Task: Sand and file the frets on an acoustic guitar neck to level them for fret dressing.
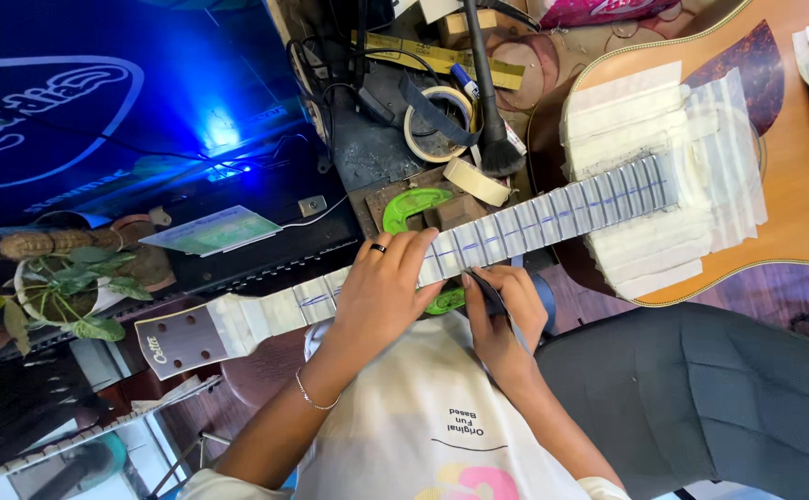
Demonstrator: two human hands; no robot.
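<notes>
Head view, left hand (381, 292) flat on taped guitar neck (516, 227), right hand (506, 315) gripping marker (490, 294)

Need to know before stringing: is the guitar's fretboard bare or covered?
Covered. Pale masking tape strips lie across the fretboard between the frets, with more tape on the guitar body.

It was a guitar repair workshop: a masked guitar (701, 157), tape rolls (437, 125) and a brush (497, 153) crowded the counter (367, 153).

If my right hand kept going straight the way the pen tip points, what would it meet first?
The right hand holds a dark pen aimed up and left, its tip at the near edge of the masked guitar neck. It would likely meet that taped fretboard first, beside the left hand's fingertips.
</notes>
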